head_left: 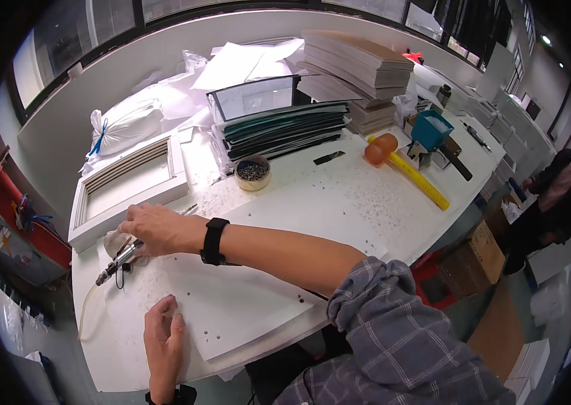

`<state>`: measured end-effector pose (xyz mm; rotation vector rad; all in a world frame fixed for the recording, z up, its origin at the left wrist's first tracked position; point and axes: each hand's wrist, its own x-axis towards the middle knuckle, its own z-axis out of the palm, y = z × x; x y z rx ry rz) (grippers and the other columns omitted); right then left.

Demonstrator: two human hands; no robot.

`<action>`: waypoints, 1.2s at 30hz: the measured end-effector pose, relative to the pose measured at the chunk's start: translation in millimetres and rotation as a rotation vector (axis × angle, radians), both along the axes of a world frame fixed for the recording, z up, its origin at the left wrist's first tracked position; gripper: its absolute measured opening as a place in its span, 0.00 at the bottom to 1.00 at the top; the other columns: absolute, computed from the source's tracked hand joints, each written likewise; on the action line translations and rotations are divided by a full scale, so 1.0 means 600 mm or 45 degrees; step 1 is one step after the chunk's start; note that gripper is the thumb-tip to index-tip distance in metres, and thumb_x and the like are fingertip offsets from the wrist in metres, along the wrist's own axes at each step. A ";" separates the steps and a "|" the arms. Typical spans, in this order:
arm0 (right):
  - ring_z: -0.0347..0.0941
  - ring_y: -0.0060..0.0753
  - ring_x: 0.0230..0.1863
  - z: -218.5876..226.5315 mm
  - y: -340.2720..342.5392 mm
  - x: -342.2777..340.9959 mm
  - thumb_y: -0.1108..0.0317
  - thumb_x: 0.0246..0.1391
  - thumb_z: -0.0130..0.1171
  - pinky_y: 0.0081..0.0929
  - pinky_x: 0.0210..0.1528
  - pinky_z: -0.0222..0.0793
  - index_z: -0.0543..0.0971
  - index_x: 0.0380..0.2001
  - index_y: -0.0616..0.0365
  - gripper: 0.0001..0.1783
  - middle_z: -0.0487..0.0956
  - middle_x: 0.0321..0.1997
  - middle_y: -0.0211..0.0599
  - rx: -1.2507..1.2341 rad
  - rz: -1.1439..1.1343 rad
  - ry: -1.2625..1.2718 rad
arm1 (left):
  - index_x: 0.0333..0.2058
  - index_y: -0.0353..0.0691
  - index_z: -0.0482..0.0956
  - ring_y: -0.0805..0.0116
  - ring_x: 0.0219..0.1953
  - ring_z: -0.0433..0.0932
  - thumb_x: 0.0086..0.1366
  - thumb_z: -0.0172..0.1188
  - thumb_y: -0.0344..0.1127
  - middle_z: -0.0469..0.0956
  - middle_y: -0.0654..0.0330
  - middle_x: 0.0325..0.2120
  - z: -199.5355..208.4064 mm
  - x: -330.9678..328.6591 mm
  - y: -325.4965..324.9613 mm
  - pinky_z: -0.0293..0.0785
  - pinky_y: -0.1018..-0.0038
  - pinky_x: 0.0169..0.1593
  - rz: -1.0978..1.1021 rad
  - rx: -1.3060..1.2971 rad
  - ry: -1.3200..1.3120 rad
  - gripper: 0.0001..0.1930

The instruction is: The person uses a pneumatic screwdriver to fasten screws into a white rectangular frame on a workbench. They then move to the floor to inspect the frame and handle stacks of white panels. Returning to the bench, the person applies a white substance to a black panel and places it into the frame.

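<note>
A white tabletop [393,192] carries everything here, its back edge along the wall. Over its front middle lies a large white panel [258,297], near the front edge. Toward the back edge stands a stack of dark green sheets [285,131], and a white frame [177,169] lies by the back left corner, its opening facing up. Nearer the right edge, a yellow-handled mallet [417,179] lies with its orange head toward the back and its handle slanting toward the front right. The right hand [160,229] reaches across to the left part of the tabletop, its fingers bent down over the upper end of a silver driver tool [120,262]; I cannot tell how tightly they close. The left hand [164,337] is by the front left corner, its fingers loosely curled, thumb apart, holding nothing. The tool is near the left edge, just in front of the frame, its long axis diagonal: the hose end points to the front left, the other toward the back right, under the hand. From it a thin pale hose [83,310] bends along the left edge. A round tub [253,173] of screws sits behind the panel, and small screws [212,335] dot the panel's front left.
</note>
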<state>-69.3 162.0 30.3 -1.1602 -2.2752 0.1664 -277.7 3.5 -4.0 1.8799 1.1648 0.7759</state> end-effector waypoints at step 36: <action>0.80 0.27 0.45 -0.224 -0.886 0.324 0.46 0.65 0.65 0.29 0.49 0.75 0.77 0.49 0.68 0.30 0.84 0.42 0.45 -0.101 -1.608 1.433 | 0.72 0.34 0.58 0.60 0.66 0.69 0.74 0.57 0.33 0.69 0.48 0.65 -0.018 0.162 -0.156 0.65 0.65 0.68 -0.176 -0.110 -0.535 0.32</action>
